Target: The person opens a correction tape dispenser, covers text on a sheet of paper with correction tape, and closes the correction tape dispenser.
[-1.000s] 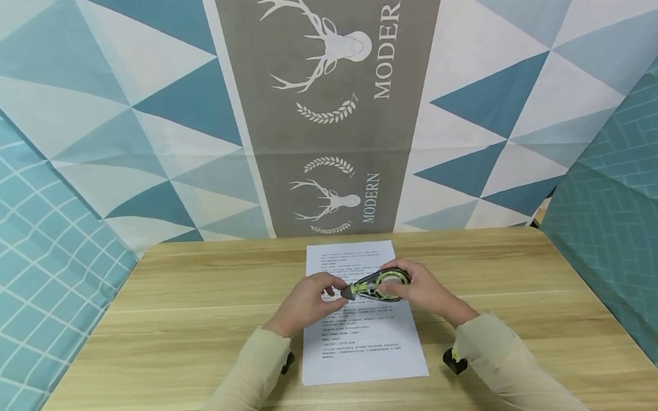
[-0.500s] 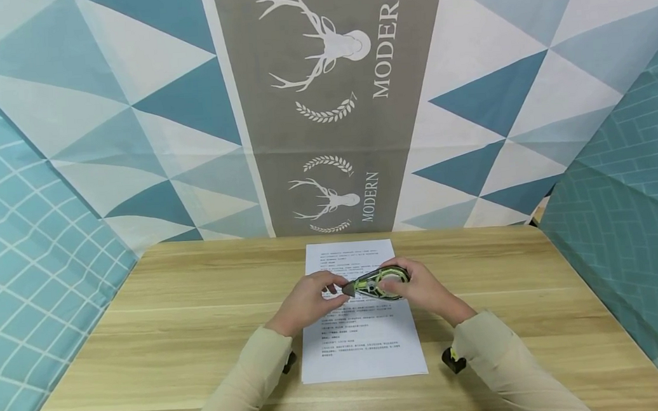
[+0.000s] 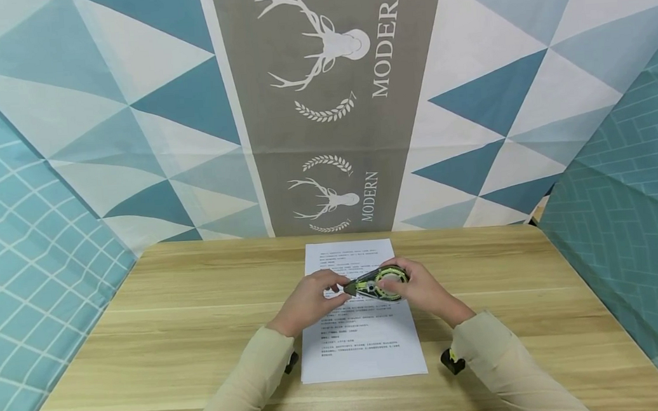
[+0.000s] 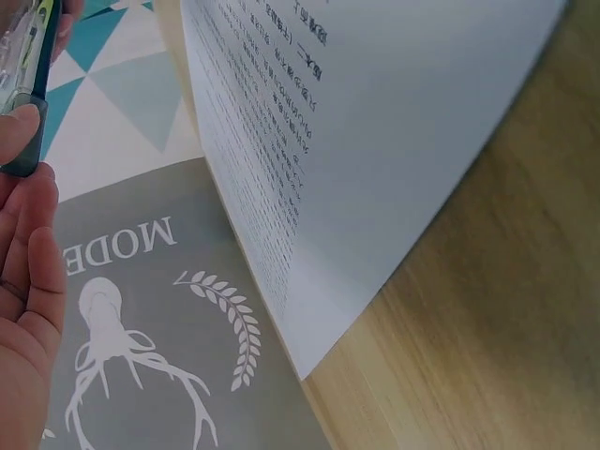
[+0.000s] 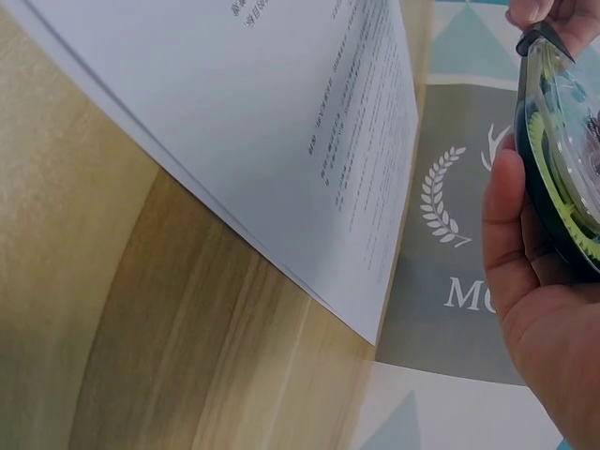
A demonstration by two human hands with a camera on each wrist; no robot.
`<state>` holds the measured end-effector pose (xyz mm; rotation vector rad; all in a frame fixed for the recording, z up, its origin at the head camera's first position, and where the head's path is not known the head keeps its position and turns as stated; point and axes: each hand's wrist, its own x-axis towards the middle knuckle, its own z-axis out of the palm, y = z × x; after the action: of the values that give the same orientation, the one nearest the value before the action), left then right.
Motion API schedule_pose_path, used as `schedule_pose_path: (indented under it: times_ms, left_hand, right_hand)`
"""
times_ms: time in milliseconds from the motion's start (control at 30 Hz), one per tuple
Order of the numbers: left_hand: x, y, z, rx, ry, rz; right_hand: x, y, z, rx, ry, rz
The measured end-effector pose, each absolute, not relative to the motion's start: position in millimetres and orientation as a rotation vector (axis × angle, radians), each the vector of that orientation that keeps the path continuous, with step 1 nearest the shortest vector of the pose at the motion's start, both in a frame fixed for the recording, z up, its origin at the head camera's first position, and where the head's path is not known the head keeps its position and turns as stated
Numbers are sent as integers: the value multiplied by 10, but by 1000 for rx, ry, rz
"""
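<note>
A correction tape (image 3: 392, 282), clear with green and black parts, is held above the printed paper (image 3: 362, 356) in the head view. My right hand (image 3: 421, 288) grips its rounded body, thumb on the face, fingers behind; the right wrist view shows the curled fingers (image 5: 511, 216) along its dark edge. At the narrow end, my left hand (image 3: 310, 302) pinches the dark cap (image 4: 28, 141) between thumb and forefinger, plainest in the left wrist view. The cap sits on the tape's tip. Both hands are raised off the paper.
The paper, seemingly more than one sheet, lies flat on the wooden table (image 3: 201, 342). A patterned cloth backdrop (image 3: 329, 129) rises behind the table's far edge. Bluish tiled cloths (image 3: 29, 264) hang at both sides. Dark wrist devices (image 3: 453, 361) sit below the sleeves.
The left fingertips and the tape's capped tip have shifted very slightly to the right. Both hands keep their hold on the correction tape, and the paper lies where it was.
</note>
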<state>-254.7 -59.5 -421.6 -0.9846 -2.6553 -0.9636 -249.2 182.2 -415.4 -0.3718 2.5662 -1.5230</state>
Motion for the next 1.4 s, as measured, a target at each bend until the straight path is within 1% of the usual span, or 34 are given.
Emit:
schedule_pose_path:
  times_ms: [267, 400, 767, 1400]
  left_hand:
    - [-2540, -572, -4218, -976, -2668, -923]
    - [-2533, -574, -4215, -970, -2673, -982]
    - [-2515, -595, -4186, -987, -2671, -1025]
    - [-2534, -637, -4252, -977, -2702, -1001]
  right_hand:
    - [-2483, 1799, -4164, -336, 2522, -1551]
    - [-2482, 1805, -4160, -342, 2515, -1548]
    - [-2481, 1833, -4143, -415, 2526, -1485]
    - [-2491, 1886, -4144, -463, 2505, -1445]
